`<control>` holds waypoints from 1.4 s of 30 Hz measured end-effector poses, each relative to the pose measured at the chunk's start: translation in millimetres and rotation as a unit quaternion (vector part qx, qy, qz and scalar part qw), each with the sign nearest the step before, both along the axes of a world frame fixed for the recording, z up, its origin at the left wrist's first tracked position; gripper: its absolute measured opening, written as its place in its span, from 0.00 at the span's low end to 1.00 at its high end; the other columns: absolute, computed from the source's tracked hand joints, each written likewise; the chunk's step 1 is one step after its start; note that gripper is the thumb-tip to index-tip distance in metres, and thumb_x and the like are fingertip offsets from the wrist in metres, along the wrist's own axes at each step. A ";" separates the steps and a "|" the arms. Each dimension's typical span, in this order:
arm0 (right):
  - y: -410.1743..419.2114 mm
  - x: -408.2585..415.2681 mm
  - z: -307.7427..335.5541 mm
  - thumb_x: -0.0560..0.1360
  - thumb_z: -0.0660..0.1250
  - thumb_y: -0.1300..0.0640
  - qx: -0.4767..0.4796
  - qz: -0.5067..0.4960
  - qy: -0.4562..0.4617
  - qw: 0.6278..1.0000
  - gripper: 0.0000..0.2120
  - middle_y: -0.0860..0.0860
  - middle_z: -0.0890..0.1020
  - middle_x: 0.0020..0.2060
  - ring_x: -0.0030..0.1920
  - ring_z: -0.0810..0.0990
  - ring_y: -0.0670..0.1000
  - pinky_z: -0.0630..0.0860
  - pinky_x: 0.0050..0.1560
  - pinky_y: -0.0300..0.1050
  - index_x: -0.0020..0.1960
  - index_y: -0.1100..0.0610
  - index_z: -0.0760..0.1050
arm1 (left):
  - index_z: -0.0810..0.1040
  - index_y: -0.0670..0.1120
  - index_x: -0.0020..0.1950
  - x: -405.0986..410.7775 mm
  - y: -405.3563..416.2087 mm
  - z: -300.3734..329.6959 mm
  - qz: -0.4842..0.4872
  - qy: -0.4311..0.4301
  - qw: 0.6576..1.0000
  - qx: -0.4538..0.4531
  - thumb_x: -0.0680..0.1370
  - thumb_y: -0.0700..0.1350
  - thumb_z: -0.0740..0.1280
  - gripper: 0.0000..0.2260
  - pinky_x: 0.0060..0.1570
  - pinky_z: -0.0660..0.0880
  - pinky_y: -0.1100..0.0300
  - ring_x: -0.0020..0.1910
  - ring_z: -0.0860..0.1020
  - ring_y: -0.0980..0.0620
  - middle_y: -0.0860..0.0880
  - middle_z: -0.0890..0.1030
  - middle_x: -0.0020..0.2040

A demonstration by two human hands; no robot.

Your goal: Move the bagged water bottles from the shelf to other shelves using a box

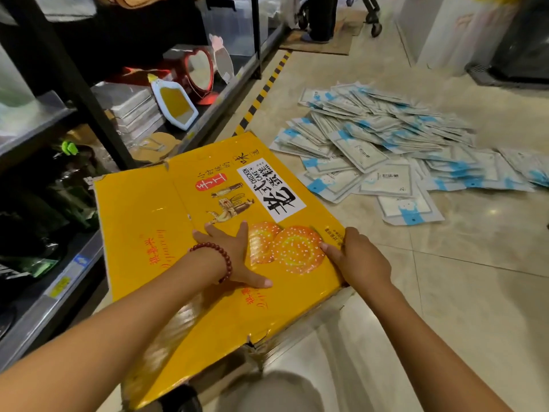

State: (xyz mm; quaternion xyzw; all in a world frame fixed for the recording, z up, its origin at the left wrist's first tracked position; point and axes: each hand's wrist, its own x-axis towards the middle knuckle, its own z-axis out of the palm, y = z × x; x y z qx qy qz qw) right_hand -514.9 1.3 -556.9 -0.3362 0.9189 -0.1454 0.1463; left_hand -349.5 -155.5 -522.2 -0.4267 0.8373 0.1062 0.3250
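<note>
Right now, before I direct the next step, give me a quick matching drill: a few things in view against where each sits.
Things:
1. yellow box
2. pile of blue-and-white packets
3. heart-shaped mirror
4. left hand

Places:
A. standing on the shelf at left
B. spread on the floor tiles at right
C. flat on the box's printed top
D. on the floor beside the shelving

Pairs: 1-D, 2-B, 3-A, 4-C
</note>
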 end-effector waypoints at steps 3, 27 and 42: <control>8.1 2.2 -3.3 0.79 0.55 0.39 0.006 -0.015 0.020 1.000 0.23 0.57 0.77 0.51 0.50 0.78 0.59 0.68 0.38 0.46 0.58 0.59 0.67 | 0.32 0.54 0.75 -4.7 -5.6 3.5 -0.008 0.025 1.000 -0.006 0.57 0.75 0.68 0.62 0.70 0.50 0.33 0.72 0.41 0.27 0.31 0.39 0.75; 30.1 104.0 4.1 0.80 0.56 0.45 -0.045 -0.065 -0.048 0.996 0.15 0.52 0.78 0.54 0.55 0.77 0.54 0.61 0.40 0.43 0.59 0.56 0.67 | 0.45 0.62 0.76 24.5 -64.1 14.0 -0.173 0.054 0.982 -0.050 0.60 0.68 0.73 0.53 0.72 0.60 0.48 0.77 0.47 0.48 0.51 0.46 0.78; -20.4 161.5 -49.4 0.73 0.68 0.41 -0.237 -0.093 -0.586 0.769 0.27 0.44 0.75 0.62 0.60 0.76 0.45 0.73 0.62 0.42 0.65 0.54 0.68 | 0.47 0.52 0.78 103.9 -64.2 -5.2 -0.001 0.140 0.985 -0.100 0.75 0.67 0.55 0.37 0.74 0.53 0.47 0.77 0.46 0.43 0.46 0.45 0.78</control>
